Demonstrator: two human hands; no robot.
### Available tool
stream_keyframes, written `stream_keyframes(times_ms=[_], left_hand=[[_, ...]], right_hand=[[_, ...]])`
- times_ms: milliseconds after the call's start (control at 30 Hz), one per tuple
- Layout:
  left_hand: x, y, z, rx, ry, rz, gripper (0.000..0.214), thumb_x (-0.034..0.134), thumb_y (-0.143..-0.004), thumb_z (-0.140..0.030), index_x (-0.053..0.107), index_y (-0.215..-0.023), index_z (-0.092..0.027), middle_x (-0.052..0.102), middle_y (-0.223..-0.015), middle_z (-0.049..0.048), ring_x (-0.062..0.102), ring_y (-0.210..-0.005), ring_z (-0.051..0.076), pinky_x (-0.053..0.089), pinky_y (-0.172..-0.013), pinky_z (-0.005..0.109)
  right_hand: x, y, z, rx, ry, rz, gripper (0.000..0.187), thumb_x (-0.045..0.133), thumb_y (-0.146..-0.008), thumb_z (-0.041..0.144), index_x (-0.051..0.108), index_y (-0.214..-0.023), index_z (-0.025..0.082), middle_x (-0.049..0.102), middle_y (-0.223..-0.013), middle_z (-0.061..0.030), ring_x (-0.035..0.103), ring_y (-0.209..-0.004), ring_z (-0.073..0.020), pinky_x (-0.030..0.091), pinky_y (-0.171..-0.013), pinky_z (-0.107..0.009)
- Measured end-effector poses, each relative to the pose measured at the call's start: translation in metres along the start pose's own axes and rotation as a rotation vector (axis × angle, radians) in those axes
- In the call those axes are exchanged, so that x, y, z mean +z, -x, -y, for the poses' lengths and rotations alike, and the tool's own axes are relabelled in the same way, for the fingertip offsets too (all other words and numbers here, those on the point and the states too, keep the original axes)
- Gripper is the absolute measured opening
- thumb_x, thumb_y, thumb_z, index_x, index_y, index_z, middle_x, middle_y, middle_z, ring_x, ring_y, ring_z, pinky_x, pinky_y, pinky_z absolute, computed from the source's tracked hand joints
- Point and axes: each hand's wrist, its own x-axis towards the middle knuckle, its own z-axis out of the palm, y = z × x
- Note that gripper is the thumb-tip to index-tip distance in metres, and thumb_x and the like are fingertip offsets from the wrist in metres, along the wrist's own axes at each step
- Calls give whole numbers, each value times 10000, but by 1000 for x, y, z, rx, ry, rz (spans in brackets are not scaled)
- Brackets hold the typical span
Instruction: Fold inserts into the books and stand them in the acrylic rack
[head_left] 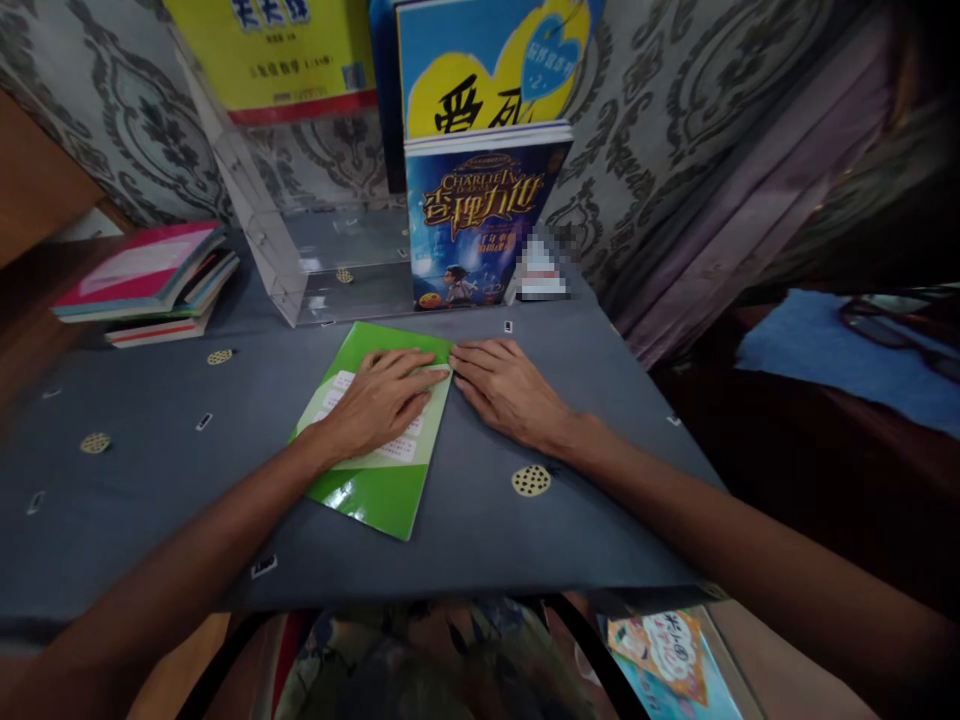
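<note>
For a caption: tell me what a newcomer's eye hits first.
Probably the bright green booklet on the table, the left hand resting on it, the right hand at its right edge. Next, the dark blue book standing behind and the yellow cover at upper left.

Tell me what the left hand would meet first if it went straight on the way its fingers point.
Most likely the right hand, at its fingertips: the left hand lies on the green book, pointing across it toward them. Any gap looks tiny; whether the hands already touch is hard to tell.
</note>
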Motion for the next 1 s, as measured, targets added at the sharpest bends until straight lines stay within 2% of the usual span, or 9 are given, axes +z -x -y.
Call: stream_keyframes(times_ms=[167,367,800,1000], left_hand=[[2,0,1,-27,62,-12,398,387,-1028,-275,574,-1378,-250,581,-1457,66,462,-1389,246,321,-1119,481],[0,0,1,-32,67,-2,391,380,-1029,-281,586,-1358,-233,583,-1456,71,465,-1386,247,326,-1111,476],[2,0,1,-32,28,5,416,366,-1036,-283,559,-1402,-236,541,-1500,79,436,-1426,246,314,-1143,479],[4,-6,-2,-120,-82,-7,436,336,-1039,-260,532,-1422,-195,536,-1505,91,430,-1433,260,329,-1146,496]], right_hand=[[-4,7,7,-40,-73,3,374,455,-1012,226,650,-1328,174,712,-1246,-155,609,-1202,-314,445,-997,-530],[-7,15,20,-90,-92,-10,349,460,-1006,222,687,-1250,118,722,-1211,-171,614,-1188,-313,467,-988,-511],[-13,38,63,-163,-175,13,342,461,-1014,223,681,-1269,162,722,-1210,-150,628,-1176,-290,541,-947,-481],[-11,35,59,-162,-118,-8,337,454,-1014,218,688,-1242,133,724,-1222,-146,651,-1163,-281,571,-921,-451]])
